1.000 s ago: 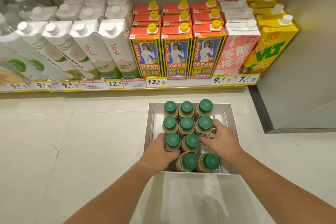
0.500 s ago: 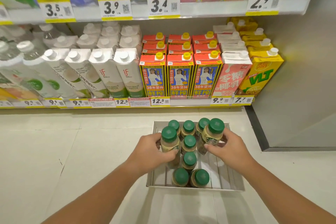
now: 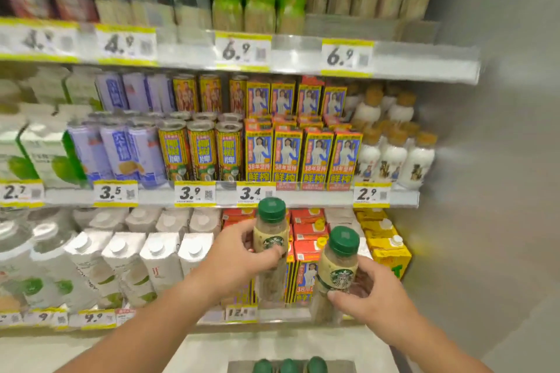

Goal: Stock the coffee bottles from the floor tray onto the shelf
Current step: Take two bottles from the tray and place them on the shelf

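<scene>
While the floor tray (image 3: 291, 363) is cut off at the bottom edge of the view, with three green caps of coffee bottles (image 3: 288, 366) showing in it, two more bottles are held up above the tray in front of the shelves. One bottle (image 3: 270, 244) is gripped upright in the left hand (image 3: 239, 254), with the thumb across the label and the fingers wrapped round the far side; its green cap is level with the 3.4 price tag (image 3: 254, 193). A second bottle (image 3: 338, 269) is held lower and to the right of the first, tilted slightly, in the right hand (image 3: 368, 291); the thumb is pressed on its front below the logo and the fingers are curled behind it. Both bottles are seen against the orange-topped cartons (image 3: 306, 233) on the bottom shelf. The picture is blurred, and the labels higher up cannot be read clearly.
</scene>
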The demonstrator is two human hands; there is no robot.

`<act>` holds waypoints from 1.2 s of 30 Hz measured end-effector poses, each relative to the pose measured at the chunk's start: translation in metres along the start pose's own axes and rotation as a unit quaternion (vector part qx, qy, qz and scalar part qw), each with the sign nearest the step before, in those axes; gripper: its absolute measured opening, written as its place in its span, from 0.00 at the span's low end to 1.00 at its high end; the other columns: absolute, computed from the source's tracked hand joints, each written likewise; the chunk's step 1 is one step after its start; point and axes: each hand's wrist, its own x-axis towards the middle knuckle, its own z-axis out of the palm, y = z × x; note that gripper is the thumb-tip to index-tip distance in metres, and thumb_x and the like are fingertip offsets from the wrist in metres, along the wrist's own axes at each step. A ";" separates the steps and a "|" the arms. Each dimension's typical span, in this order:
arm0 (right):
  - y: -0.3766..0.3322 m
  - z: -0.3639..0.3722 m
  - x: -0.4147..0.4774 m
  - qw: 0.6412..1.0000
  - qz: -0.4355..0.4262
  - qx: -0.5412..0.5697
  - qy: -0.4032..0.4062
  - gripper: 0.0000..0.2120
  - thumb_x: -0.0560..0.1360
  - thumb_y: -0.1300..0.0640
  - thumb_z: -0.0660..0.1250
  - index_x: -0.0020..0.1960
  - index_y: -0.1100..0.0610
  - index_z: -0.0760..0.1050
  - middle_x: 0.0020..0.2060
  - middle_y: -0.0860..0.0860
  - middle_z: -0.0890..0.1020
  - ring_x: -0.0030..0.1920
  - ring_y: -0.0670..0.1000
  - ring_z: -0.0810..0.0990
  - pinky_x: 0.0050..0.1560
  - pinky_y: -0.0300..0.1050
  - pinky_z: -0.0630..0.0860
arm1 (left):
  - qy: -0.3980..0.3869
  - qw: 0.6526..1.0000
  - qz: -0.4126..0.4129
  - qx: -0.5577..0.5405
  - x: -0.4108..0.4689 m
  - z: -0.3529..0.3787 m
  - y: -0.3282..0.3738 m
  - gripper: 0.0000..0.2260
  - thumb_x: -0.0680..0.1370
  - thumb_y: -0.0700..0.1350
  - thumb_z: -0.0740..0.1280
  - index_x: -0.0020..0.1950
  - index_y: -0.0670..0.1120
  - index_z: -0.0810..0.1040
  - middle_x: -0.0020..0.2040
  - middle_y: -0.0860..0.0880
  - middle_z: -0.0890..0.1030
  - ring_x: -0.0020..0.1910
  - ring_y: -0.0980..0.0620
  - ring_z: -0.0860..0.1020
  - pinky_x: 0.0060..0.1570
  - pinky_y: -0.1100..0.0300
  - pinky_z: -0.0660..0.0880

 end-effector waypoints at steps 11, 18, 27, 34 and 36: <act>-0.194 -0.111 0.082 0.989 -0.135 0.009 0.055 0.14 0.68 0.65 0.77 0.51 0.54 0.83 0.46 0.49 0.88 0.49 0.51 0.86 0.51 0.42 0.81 | 0.024 0.993 0.111 -0.022 0.096 -0.029 0.210 0.03 0.76 0.39 0.72 0.43 0.45 0.84 0.33 0.55 0.85 0.33 0.61 0.81 0.33 0.70 0.74; -0.283 -0.167 0.120 0.980 -0.180 0.035 0.079 0.10 0.71 0.61 0.75 0.51 0.51 0.83 0.45 0.46 0.88 0.49 0.48 0.85 0.53 0.48 0.81 | 0.082 0.988 0.131 0.019 0.133 -0.021 0.327 0.08 0.76 0.46 0.72 0.38 0.46 0.80 0.28 0.56 0.77 0.25 0.61 0.75 0.29 0.67 0.72; -0.338 -0.225 0.163 0.983 -0.158 0.034 0.092 0.11 0.72 0.54 0.75 0.54 0.51 0.82 0.47 0.47 0.86 0.49 0.49 0.83 0.44 0.43 0.78 | 0.156 0.979 0.101 0.079 0.172 -0.012 0.391 0.19 0.74 0.52 0.74 0.58 0.43 0.76 0.45 0.48 0.82 0.40 0.52 0.80 0.40 0.59 0.75; -0.328 -0.234 0.207 0.988 -0.103 0.006 0.114 0.11 0.71 0.54 0.76 0.53 0.50 0.82 0.47 0.48 0.87 0.50 0.50 0.84 0.52 0.50 0.81 | 0.138 0.982 0.093 0.087 0.213 -0.011 0.367 0.28 0.73 0.54 0.74 0.68 0.45 0.69 0.56 0.52 0.80 0.53 0.53 0.80 0.50 0.58 0.76; -0.321 -0.228 0.223 0.988 -0.080 0.017 0.127 0.11 0.71 0.55 0.76 0.52 0.51 0.82 0.47 0.48 0.87 0.50 0.51 0.84 0.53 0.52 0.81 | 0.133 0.983 0.096 0.088 0.229 -0.013 0.358 0.21 0.74 0.53 0.74 0.63 0.49 0.73 0.55 0.53 0.80 0.53 0.52 0.79 0.48 0.62 0.74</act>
